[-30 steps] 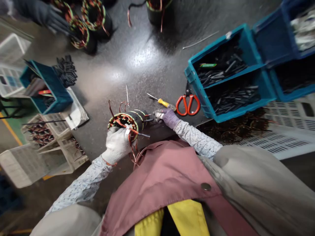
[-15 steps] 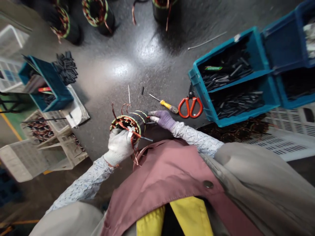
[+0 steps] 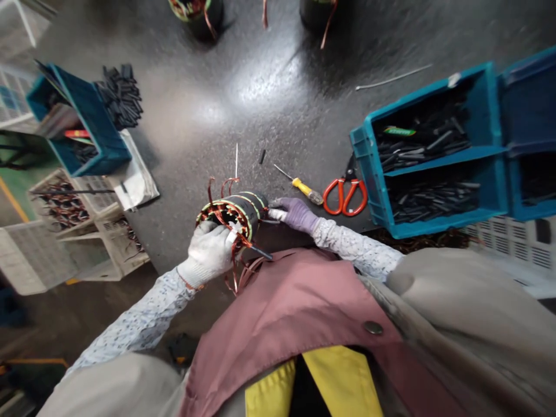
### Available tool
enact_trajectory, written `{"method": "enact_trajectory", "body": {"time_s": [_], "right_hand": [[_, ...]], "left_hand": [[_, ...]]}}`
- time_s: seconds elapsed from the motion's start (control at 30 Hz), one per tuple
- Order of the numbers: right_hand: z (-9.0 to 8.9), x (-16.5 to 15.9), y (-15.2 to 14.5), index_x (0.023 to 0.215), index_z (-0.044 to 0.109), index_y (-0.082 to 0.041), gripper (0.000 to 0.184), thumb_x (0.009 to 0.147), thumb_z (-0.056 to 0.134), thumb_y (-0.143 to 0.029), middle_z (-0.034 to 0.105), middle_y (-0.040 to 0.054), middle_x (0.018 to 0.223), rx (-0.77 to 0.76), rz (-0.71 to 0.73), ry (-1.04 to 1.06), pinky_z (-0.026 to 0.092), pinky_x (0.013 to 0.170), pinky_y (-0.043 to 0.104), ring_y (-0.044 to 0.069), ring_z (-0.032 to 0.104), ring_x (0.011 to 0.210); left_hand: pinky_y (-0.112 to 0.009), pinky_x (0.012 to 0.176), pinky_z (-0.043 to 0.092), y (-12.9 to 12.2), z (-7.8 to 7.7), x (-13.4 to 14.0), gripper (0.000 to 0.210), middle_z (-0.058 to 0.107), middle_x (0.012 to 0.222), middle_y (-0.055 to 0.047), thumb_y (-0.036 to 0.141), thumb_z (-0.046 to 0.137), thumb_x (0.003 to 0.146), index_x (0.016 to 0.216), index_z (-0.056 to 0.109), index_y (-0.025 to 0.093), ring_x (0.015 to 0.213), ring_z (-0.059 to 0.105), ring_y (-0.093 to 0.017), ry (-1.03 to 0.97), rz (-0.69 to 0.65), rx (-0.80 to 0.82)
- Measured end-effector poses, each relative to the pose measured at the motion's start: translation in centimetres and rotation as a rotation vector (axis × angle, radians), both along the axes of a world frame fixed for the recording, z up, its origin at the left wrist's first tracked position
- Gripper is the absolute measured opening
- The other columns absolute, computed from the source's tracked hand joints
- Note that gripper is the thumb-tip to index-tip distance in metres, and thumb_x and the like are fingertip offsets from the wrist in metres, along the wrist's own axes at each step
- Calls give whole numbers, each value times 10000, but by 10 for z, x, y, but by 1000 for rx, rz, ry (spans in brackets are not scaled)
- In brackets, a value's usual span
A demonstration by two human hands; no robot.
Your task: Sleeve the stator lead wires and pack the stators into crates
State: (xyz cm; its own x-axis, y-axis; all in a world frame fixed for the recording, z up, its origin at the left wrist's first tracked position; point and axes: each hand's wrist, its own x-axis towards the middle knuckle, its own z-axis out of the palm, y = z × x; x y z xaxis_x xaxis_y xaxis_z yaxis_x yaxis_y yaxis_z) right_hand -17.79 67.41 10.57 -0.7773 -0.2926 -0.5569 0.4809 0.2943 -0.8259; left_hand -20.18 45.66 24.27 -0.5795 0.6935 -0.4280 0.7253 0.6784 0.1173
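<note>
A motor stator [image 3: 249,209], a dark cylinder with copper windings and pale green edging, lies on its side at the table's near edge. My left hand [image 3: 209,250], in a white knitted glove, is closed on its left, open end, among the copper leads. A dark sleeved lead [image 3: 260,252] sticks out beside that hand. My right hand [image 3: 297,214], in a purple glove with pale fingertips, has its fingers closed at the stator's right end; exactly what the fingertips pinch is hard to see. Bent copper wires rise above the stator.
Beyond the stator lie a yellow-handled screwdriver [image 3: 307,191], red-handled scissors [image 3: 345,196], a short black tube [image 3: 262,156] and a thin rod [image 3: 393,77]. Blue bins [image 3: 438,157] of dark sleeves stand right; another blue bin [image 3: 82,124] stands left. More stators [image 3: 197,16] are at the back.
The camera view has shifted, so the tools and right-hand bins appear farther right and the back stators higher. Both hands keep nearly the same hold on the stator.
</note>
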Motion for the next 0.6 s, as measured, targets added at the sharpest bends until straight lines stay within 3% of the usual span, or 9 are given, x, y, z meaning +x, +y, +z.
{"method": "enact_trajectory", "body": {"time_s": [0.13, 0.23, 0.3, 0.43, 0.53, 0.6], "right_hand": [[15, -14, 0, 1079, 708, -114, 251, 949, 507, -190, 735, 138, 1052, 308, 390, 215, 494, 838, 326, 247, 686, 979], [30, -29, -7, 1098, 702, -99, 276, 945, 480, -157, 729, 171, 1049, 440, 685, 345, 474, 766, 314, 266, 688, 968], [38, -41, -5, 1073, 716, -129, 262, 947, 493, -183, 740, 146, 1004, 443, 787, 371, 456, 727, 293, 248, 693, 924], [41, -87, 17, 1127, 703, -210, 300, 988, 452, -295, 727, 96, 1094, 483, 789, 458, 446, 747, 272, 211, 670, 953], [27, -130, 21, 1274, 621, -164, 360, 974, 444, -259, 632, 175, 1270, 696, 684, 535, 461, 797, 323, 264, 635, 1048], [16, -151, 10, 1283, 599, -81, 391, 962, 421, -215, 606, 244, 1267, 742, 661, 500, 471, 815, 365, 296, 627, 1057]], "left_hand": [[-416, 798, 478, -2, 0, 0, 310, 733, 796, -103, 266, 507, 823, 1065, 657, 144, 734, 684, -253, 89, -38, 78], [-391, 751, 489, -4, -2, 0, 299, 729, 767, -98, 248, 533, 800, 1043, 661, 130, 708, 685, -235, 205, -119, 170], [-382, 734, 494, -4, -2, -1, 270, 719, 733, -91, 227, 549, 790, 1009, 665, 121, 688, 684, -226, 235, -149, 215], [-417, 821, 511, -7, 2, -10, 272, 732, 775, -90, 217, 540, 823, 1048, 668, 132, 747, 701, -238, 153, -172, 224], [-448, 920, 503, -10, 6, -16, 321, 751, 880, -103, 223, 507, 860, 1135, 657, 155, 870, 711, -253, 46, -161, 181], [-460, 950, 497, -10, 9, -17, 334, 753, 912, -107, 236, 516, 859, 1152, 657, 159, 918, 709, -263, -2, -126, 122]]}}
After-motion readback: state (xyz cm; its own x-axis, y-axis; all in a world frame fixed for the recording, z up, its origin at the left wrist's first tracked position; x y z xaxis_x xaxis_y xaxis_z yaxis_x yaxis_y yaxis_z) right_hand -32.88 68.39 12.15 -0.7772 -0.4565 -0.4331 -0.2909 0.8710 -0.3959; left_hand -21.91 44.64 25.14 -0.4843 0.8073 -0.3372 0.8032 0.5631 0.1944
